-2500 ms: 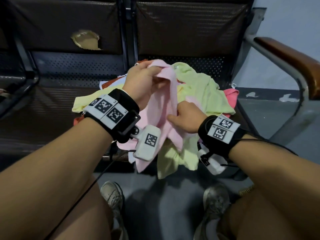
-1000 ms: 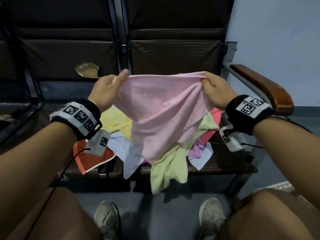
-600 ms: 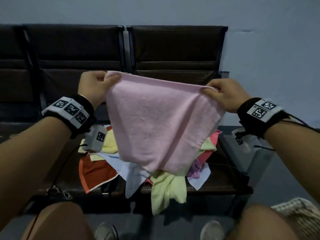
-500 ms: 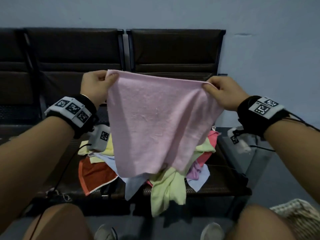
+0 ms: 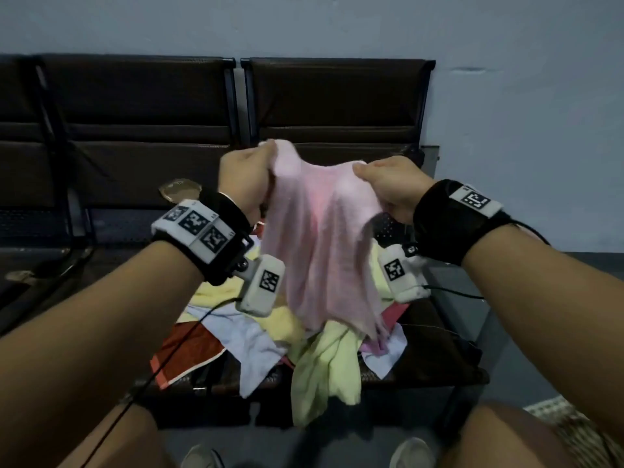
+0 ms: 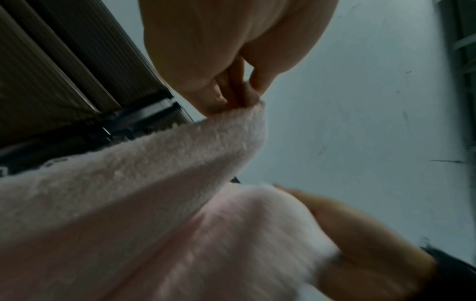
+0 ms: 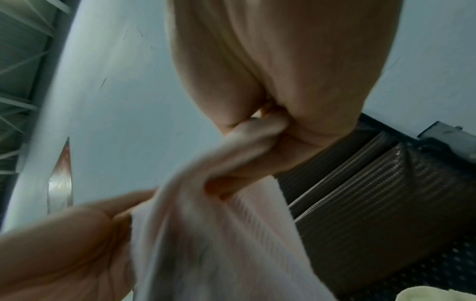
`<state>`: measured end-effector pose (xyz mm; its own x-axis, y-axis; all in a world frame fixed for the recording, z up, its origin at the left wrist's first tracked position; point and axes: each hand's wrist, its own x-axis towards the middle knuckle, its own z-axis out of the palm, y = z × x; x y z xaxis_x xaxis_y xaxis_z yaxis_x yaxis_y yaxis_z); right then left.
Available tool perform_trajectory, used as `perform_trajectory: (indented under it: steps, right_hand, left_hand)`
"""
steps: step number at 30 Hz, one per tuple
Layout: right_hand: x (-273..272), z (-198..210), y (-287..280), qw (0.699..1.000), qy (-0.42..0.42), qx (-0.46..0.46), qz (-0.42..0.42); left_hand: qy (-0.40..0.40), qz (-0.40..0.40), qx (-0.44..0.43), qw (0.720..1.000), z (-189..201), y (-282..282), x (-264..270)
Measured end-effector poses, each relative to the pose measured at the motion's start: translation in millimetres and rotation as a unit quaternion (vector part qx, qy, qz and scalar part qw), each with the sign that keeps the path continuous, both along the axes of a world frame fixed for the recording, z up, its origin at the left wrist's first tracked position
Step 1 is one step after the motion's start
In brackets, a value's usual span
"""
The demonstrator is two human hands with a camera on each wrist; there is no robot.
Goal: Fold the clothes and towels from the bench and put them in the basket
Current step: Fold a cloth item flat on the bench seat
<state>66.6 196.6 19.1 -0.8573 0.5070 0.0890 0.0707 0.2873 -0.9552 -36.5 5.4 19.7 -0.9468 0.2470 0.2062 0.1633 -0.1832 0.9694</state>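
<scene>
I hold a pink towel up in the air over the bench seat. My left hand pinches one top corner of it, and my right hand pinches the other. The hands are close together, so the towel sags and hangs in loose folds between them. The left wrist view shows the left hand's fingers gripping the pink towel edge. In the right wrist view the pink towel bunches under the right hand's fingers. A pile of yellow, white, red and pink cloths lies on the seat below.
The dark bench backrests stand behind the towel, with a grey wall to the right. A woven basket's edge shows at the lower right by my right knee. My shoes are on the floor in front of the bench.
My hands have come together from a wide spread, so the towel that was stretched flat now droops in folds. Both still hold its top corners.
</scene>
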Motion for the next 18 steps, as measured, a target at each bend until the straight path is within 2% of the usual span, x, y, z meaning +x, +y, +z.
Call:
perform_trajectory:
  steps: [5, 8, 11, 13, 14, 16, 18]
  right_hand:
    - [-4.0, 3.0, -26.6, 0.992, 0.005, -0.112, 0.065]
    - [3.2, 2.9, -29.7, 0.994, -0.008, -0.088, 0.069]
    - [8.2, -0.3, -28.3, 0.996, -0.020, -0.039, 0.073]
    - [12.5, 0.2, -27.4, 0.993, -0.025, -0.029, 0.115]
    - [14.4, 0.9, -27.1, 0.989, -0.028, -0.028, 0.141]
    - [18.4, 2.0, -26.9, 0.980, -0.039, -0.036, 0.190]
    - [18.9, 1.3, -23.3, 0.973, -0.048, -0.056, 0.219]
  left_hand:
    - [0.065, -0.163, -0.045, 0.983, -10.6, 15.6, 52.1]
    - [0.057, -0.203, -0.069, 0.975, -13.9, 12.9, 57.5]
    - [0.004, -0.159, -0.055, 0.986, -15.2, 7.2, 45.6]
    - [0.025, -0.104, -0.062, 0.992, -17.5, 4.6, 32.8]
    - [0.027, -0.115, -0.080, 0.990, -19.0, 3.3, 28.3]
    - [-0.006, -0.229, -0.104, 0.968, -23.0, 0.3, 22.4]
    - [-0.049, -0.338, -0.128, 0.931, -23.3, -5.3, 17.9]
